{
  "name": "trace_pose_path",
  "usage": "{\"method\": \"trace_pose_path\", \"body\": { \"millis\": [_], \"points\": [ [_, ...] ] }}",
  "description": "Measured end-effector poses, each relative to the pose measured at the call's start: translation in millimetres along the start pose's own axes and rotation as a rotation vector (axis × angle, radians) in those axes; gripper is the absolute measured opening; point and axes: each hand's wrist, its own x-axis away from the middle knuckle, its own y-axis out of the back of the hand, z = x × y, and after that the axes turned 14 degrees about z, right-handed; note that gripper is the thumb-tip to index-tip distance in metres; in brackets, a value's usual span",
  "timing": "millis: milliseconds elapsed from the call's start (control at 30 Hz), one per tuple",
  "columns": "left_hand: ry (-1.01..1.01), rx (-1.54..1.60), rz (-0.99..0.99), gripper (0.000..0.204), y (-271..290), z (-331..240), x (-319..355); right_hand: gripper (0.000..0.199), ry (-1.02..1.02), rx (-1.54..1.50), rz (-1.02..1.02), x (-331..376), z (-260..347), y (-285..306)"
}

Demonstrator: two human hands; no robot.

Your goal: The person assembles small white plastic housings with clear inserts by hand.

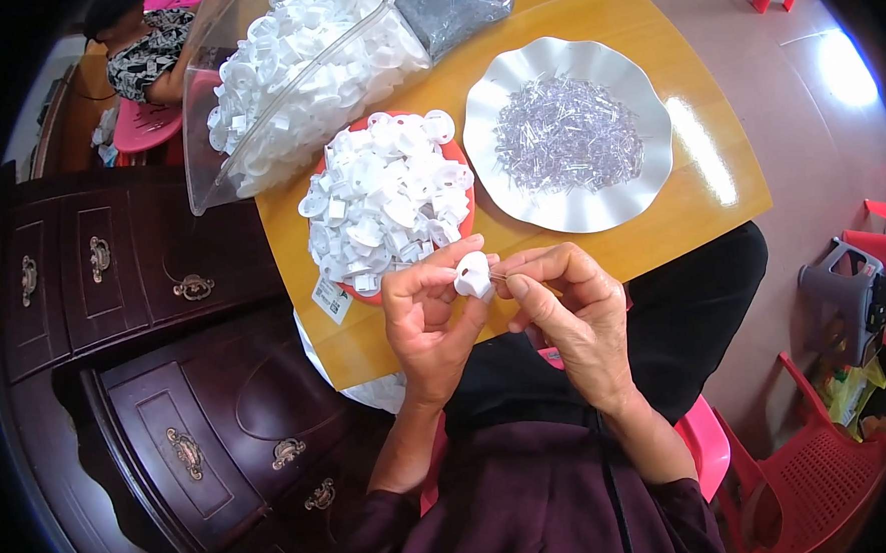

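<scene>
You had a small white plastic part [473, 275] near the middle of the frame, pinched between the thumb and fingertips of your left hand [425, 322], with a dark opening showing in its face. Your right hand [581, 324] sat just to the right of it, thumb and forefinger pressed together on what looked like a thin clear pin [499, 277], though it was too small to tell whether its tip had entered the part or only touched it. Both hands were raised over the near edge of the yellow wooden table [602, 253], at the centre of the frame. Just above your left hand, a red dish [463, 157] was heaped with white pieces [389, 199] of the same kind, and a paper label [331, 298] lay by its lower left edge. Right of that dish, upper centre, stood a white wavy-rimmed plate [504, 201] with a loose pile of clear slender pieces [571, 135] in it. A transparent bin [202, 159], full of more white parts, stood at upper left, and a grey plastic bag [457, 13] lay against its right side. Dark wooden drawers [107, 264] filled the left of the frame, another person [151, 53] was at the upper left, and a grey stool [837, 291] stood at the right edge above a red chair [820, 482].
</scene>
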Motion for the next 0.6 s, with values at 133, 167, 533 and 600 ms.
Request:
{"method": "trace_pose_path", "body": {
  "millis": [133, 167, 533, 600],
  "points": [
    [-0.054, -0.075, 0.02, 0.041, 1.5, 4.8, 2.4, 0.01, -0.016, 0.001, 0.002, 0.4, 0.8, -1.2],
    [-0.054, -0.075, 0.019, 0.041, 1.8, 5.3, 2.9, 0.01, -0.02, -0.001, 0.004, 0.5, 0.9, -1.4],
    [-0.117, -0.154, 0.018, 0.041, -0.9, 6.0, 2.2, 0.01, -0.043, -0.041, -0.009, 3.2, 0.8, -0.9],
    [-0.114, -0.157, 0.024, 0.042, -0.9, 6.2, 2.9, 0.009, -0.041, -0.038, -0.01, 2.9, 0.6, -1.1]
  ]
}}
